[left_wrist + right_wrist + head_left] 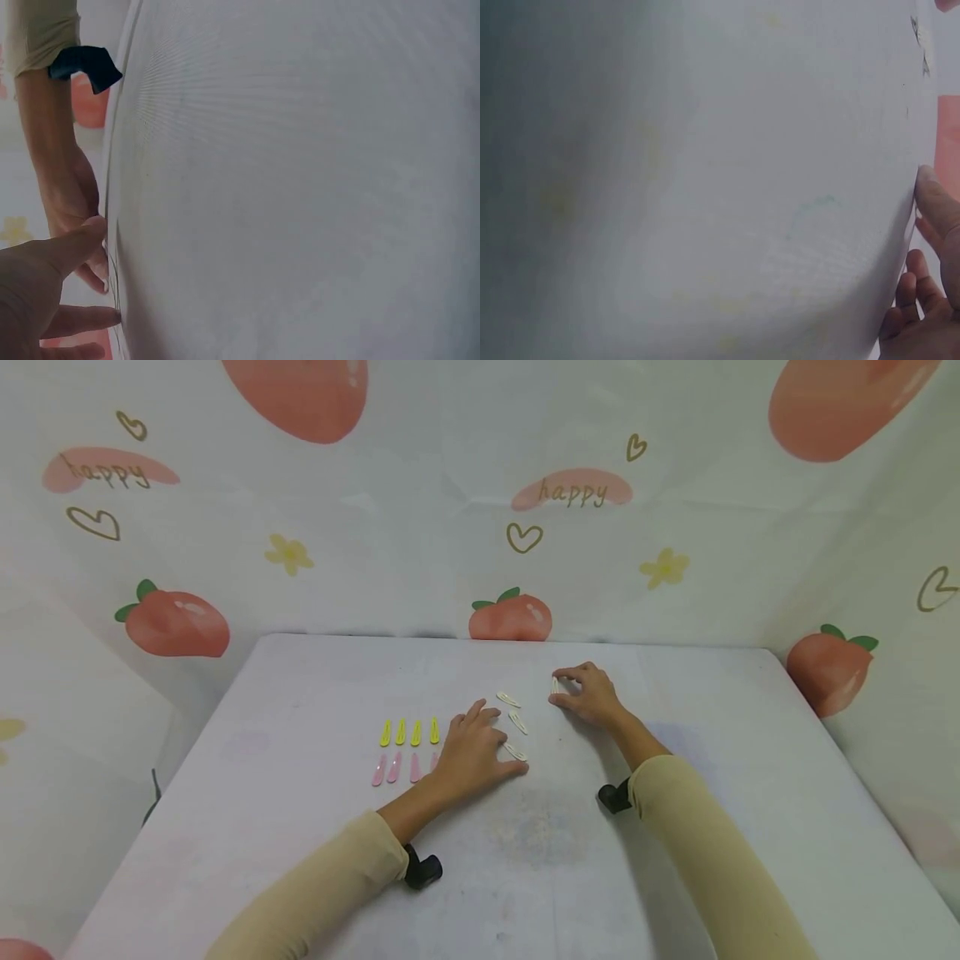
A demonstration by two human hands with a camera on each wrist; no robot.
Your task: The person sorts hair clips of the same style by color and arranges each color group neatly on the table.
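Observation:
My left hand [474, 752] rests low over the table, its thumb and index finger at the two ends of a white snap hair clip [514, 752], its other fingers spread. Two more white hair clips lie just beyond its fingertips, a slanted one [518, 722] and a farther one [508, 699]. To the right and farther back, my right hand [588, 693] pinches another white hair clip [555, 686] between thumb and index finger, at the tabletop. In the left wrist view the left fingers [79, 321] touch the table; the clips are hard to make out there.
Left of the left hand lies a row of several yellow hair clips [401, 732]. Nearer is a row of several pink hair clips [394, 767], partly hidden by that hand. All lie on a white-covered table [300, 860], with a fruit-printed curtain [420, 527] behind.

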